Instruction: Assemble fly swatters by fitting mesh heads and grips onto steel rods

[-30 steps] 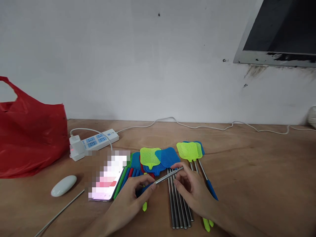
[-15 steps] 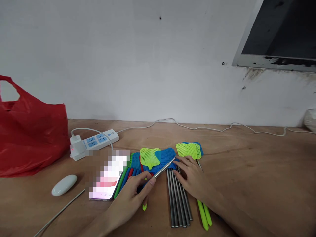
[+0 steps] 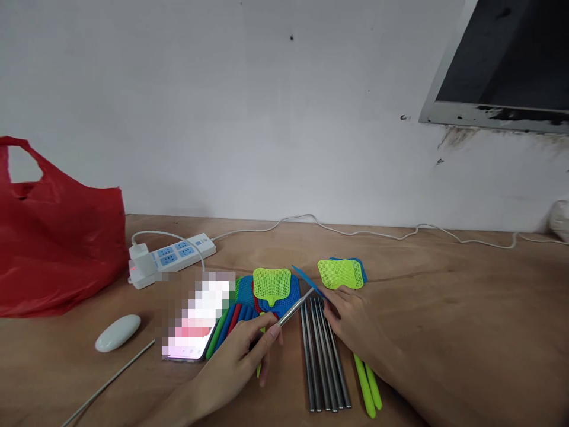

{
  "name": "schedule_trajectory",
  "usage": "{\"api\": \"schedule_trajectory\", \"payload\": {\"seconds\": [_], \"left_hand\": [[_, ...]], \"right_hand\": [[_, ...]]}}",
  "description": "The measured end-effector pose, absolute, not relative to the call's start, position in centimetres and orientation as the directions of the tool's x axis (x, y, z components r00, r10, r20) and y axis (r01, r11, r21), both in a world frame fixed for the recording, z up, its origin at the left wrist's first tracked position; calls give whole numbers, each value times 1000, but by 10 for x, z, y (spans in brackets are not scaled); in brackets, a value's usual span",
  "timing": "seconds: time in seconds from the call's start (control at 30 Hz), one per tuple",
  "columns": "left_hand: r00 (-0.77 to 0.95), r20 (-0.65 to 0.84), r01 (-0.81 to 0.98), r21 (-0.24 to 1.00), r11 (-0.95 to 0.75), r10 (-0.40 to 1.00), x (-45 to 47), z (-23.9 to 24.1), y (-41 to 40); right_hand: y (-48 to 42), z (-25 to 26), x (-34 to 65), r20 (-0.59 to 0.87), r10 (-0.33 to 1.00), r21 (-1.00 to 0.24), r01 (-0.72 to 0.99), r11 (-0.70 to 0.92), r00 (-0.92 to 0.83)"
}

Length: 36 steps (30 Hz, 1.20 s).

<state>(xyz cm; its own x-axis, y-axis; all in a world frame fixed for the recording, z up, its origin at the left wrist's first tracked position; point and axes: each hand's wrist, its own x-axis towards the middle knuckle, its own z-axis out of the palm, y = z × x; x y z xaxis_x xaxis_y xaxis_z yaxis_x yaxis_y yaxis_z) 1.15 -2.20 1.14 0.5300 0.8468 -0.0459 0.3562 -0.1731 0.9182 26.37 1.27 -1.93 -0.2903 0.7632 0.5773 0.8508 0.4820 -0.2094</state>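
My left hand (image 3: 237, 359) grips a slim silver metal rod (image 3: 291, 312), tilted up to the right. At the rod's upper tip is a blue fly swatter head (image 3: 306, 280), turned nearly edge-on, with my right hand (image 3: 353, 320) pinching its lower end. Whether rod and head are joined cannot be made out. Below my right hand lie several loose metal rods (image 3: 323, 367) side by side. A yellow-green swatter head (image 3: 272, 283) rests on blue ones, near green, blue and red handles (image 3: 222, 327). Yellow-green swatters (image 3: 338, 274) lie beyond my right hand, their handles (image 3: 367, 385) toward me.
A lit phone (image 3: 195, 323), partly pixelated, lies left of the handles. Behind it are a white power strip (image 3: 184, 252) with a plugged charger and a cable (image 3: 355, 232) along the wall. A red plastic bag (image 3: 62, 243) and a white oval object (image 3: 118, 333) are at left.
The blue swatter head has turned from face-up to nearly edge-on in my right hand, which has shifted slightly right and down. My left hand keeps the rod in about the same place.
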Motion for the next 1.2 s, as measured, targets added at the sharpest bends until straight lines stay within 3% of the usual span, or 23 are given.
{"api": "schedule_trajectory", "payload": {"seconds": [0.2, 0.4, 0.5, 0.6, 0.7, 0.87, 1.2], "left_hand": [[542, -57, 363, 916, -172, 838, 12, 11, -22], [551, -59, 347, 923, -164, 832, 13, 12, -22], [556, -84, 348, 927, -140, 827, 13, 11, -22], [564, -97, 344, 930, -127, 820, 14, 11, -24], [573, -119, 361, 925, -119, 811, 14, 13, -26], [572, -115, 403, 902, -156, 812, 14, 17, -27], [597, -119, 371, 918, -141, 793, 15, 17, -26]], "right_hand": [[21, -14, 272, 550, 834, -662, 633, 401, 47], [28, -4, 275, 396, 905, -888, 317, 334, 154], [22, 1, 270, 239, 960, -971, 30, 238, 147], [15, 5, 263, 29, 993, -940, -335, 67, 118], [10, 8, 257, -62, 993, -876, -482, -8, 97], [5, 10, 250, -162, 985, -815, -570, -99, 60], [0, 11, 247, -141, 989, -834, -542, -100, 36]]}}
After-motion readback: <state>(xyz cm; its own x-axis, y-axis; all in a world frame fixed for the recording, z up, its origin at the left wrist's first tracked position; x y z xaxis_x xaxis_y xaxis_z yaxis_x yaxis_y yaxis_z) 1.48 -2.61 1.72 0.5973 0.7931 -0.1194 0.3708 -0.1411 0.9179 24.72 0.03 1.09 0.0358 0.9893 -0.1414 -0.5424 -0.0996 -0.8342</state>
